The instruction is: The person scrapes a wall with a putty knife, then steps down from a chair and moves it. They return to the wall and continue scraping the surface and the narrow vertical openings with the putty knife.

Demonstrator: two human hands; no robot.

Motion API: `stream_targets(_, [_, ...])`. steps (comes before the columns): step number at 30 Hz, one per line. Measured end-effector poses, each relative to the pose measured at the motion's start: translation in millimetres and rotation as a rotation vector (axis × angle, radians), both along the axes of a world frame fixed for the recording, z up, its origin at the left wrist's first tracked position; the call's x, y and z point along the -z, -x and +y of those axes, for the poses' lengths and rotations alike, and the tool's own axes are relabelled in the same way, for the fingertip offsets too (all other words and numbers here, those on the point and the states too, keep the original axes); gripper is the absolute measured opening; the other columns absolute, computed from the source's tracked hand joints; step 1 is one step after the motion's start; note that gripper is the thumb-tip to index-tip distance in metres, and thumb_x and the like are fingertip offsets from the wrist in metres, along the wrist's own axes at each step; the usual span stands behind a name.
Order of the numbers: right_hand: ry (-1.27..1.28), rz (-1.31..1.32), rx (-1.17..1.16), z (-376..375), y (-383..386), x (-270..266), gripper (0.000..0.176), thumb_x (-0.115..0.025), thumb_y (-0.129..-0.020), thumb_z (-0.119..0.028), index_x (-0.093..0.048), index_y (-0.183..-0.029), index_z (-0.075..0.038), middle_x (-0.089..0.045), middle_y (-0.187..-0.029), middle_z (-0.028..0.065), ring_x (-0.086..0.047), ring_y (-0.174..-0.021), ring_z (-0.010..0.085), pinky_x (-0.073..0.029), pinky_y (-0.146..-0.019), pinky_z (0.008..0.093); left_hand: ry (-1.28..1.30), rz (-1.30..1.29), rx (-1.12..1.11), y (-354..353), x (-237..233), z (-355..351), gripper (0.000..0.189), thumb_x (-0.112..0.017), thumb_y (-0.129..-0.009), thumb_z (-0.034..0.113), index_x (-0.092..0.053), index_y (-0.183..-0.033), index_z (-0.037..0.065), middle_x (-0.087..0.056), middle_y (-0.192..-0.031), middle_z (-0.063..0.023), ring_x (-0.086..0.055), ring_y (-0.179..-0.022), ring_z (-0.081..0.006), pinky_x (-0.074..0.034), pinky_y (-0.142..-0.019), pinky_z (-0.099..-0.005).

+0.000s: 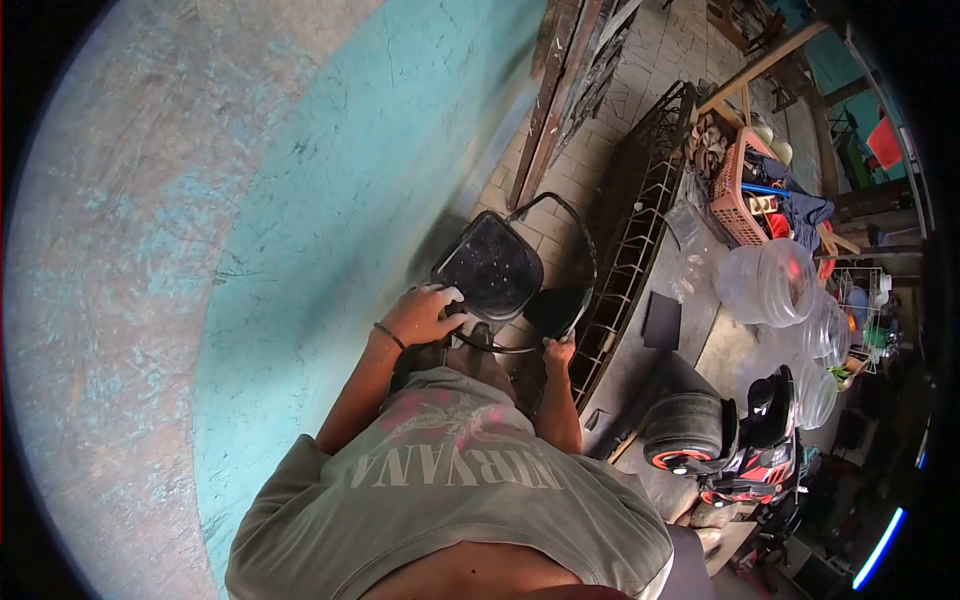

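Between the teal wall [380, 150] and the slatted metal rack [648, 210], two hands hold a black tubular-framed chair [488, 268].
Above the tiled floor [615, 100], the chair's speckled seat is on the wall side and its curved frame loops toward the rack; whether its legs touch down cannot be told. The left hand [425, 315] grasps the seat's near edge, fingers bent over it, while the right hand [560, 350] is closed round the tubing, beside a dark panel [555, 312]. The step in hand looks like handling or steadying the chair; whether it is being folded or opened is unclear. Moving it would call for both grips working together, fingers away from any hinge, and the frame kept off the rack beside the counter [660, 275].
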State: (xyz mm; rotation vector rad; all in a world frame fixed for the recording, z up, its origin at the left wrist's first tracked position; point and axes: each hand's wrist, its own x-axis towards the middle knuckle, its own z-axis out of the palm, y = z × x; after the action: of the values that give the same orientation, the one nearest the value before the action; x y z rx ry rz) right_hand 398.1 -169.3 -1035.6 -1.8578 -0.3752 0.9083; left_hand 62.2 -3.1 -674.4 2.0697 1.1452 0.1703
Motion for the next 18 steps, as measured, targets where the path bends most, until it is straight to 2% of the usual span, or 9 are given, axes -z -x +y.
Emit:
stream_targets(2, [-0.040, -0.127, -0.104, 18.4, -13.4, 2.5, 0.063, -0.059, -0.079, 0.008, -0.053, -0.141, -0.002, -0.065, -0.088, 0.0067, -0.054, -0.054, 0.0150, -0.042, -0.044, 0.0306, 0.040, 0.018, 0.011, 0.9, -0.1, 12.7, 0.039, -0.073, -0.093, 0.036, -0.068, -0.116, 0.004, -0.073, -0.109, -0.0207, -0.069, -0.104, -0.0408, -0.054, -0.089, -0.0483])
stream_targets(3, [-0.146, -0.063, -0.133, 29.4, -13.1, -28.6, 0.064, -0.056, -0.080, 0.007, -0.053, -0.143, -0.002, -0.065, -0.088, 0.0066, -0.054, -0.055, 0.0149, -0.042, -0.044, 0.0301, 0.050, 0.011, 0.023, 1.8, 2.2, 19.2, 0.038, -0.073, -0.093, 0.035, -0.069, -0.116, 0.005, -0.073, -0.109, -0.0206, -0.069, -0.104, -0.0410, -0.054, -0.089, -0.0485])
stream_targets(6, [0.094, -0.035, -0.061, 53.5, -31.2, -8.6, 0.076, -0.068, -0.073, -0.001, -0.050, -0.147, 0.006, -0.069, -0.127, 0.0185, -0.067, -0.114, 0.0310, -0.052, -0.096, 0.0351, 0.066, 0.038, 0.072, 2.8, 16.6, 36.9, 0.037, -0.072, -0.092, 0.036, -0.069, -0.115, 0.007, -0.073, -0.109, -0.0202, -0.069, -0.103, -0.0411, -0.054, -0.089, -0.0488])
stream_targets(9, [0.101, -0.212, -0.125, 76.0, -55.0, 29.2, 0.074, -0.063, -0.079, 0.006, -0.048, -0.151, -0.003, -0.068, -0.099, 0.0106, -0.062, -0.064, 0.0189, -0.049, -0.049, 0.0319, 0.074, 0.089, 0.133, -3.9, 18.7, 59.2, 0.035, -0.072, -0.092, 0.037, -0.070, -0.114, 0.009, -0.073, -0.108, -0.0205, -0.069, -0.103, -0.0411, -0.054, -0.089, -0.0487])
stream_targets(12, [0.136, -0.539, -0.213, 102.1, -69.5, 30.3, 0.078, -0.067, -0.078, 0.009, -0.047, -0.153, -0.003, -0.070, -0.114, 0.0167, -0.070, -0.077, 0.0254, -0.054, -0.057, 0.0345, 0.046, 0.085, 0.173, -9.0, 20.7, 76.6, 0.036, -0.071, -0.091, 0.039, -0.071, -0.113, 0.010, -0.072, -0.104, -0.0215, -0.069, -0.101, -0.0423, -0.054, -0.088, -0.0502])
stream_targets(13, [0.143, -0.347, -0.188, 110.1, -72.8, 24.8, 0.085, -0.069, -0.075, 0.011, -0.044, -0.155, -0.005, -0.069, -0.127, 0.0215, -0.073, -0.089, 0.0310, -0.057, -0.063, 0.0363, 0.040, 0.090, 0.182, -10.5, 19.3, 81.7, 0.036, -0.071, -0.091, 0.039, -0.071, -0.113, 0.010, -0.072, -0.104, -0.0216, -0.069, -0.101, -0.0427, -0.054, -0.088, -0.0507])
stream_targets(16, [0.278, -0.405, -0.185, 125.7, -76.7, 7.7, 0.086, -0.068, -0.076, 0.012, -0.042, -0.156, -0.006, -0.069, -0.125, 0.0213, -0.073, -0.088, 0.0304, -0.057, -0.059, 0.0372, 0.057, 0.117, 0.206, -14.0, 17.3, 97.3, 0.038, -0.070, -0.092, 0.040, -0.071, -0.113, 0.008, -0.072, -0.103, -0.0225, -0.068, -0.102, -0.0435, -0.053, -0.091, -0.0527])
stream_targets(17, [0.262, -0.304, -0.143, 126.3, -77.1, 6.6, 0.085, -0.069, -0.078, 0.009, -0.041, -0.157, -0.006, -0.070, -0.120, 0.0203, -0.073, -0.085, 0.0299, -0.055, -0.054, 0.0380, 0.041, 0.095, 0.213, -13.3, 20.2, 99.1, 0.038, -0.069, -0.092, 0.040, -0.071, -0.114, 0.008, -0.072, -0.104, -0.0230, -0.068, -0.102, -0.0435, -0.053, -0.091, -0.0528])
stream_targets(18, [0.287, -0.230, -0.136, 130.0, -75.0, -10.2, 0.081, -0.069, -0.077, 0.003, -0.045, -0.154, -0.006, -0.072, -0.116, 0.0211, -0.073, -0.091, 0.0329, -0.056, -0.066, 0.0406, 0.024, 0.071, 0.217, -12.9, 21.6, 100.5, 0.039, -0.069, -0.093, 0.040, -0.071, -0.114, 0.007, -0.072, -0.104, -0.0234, -0.068, -0.103, -0.0435, -0.053, -0.092, -0.0528])
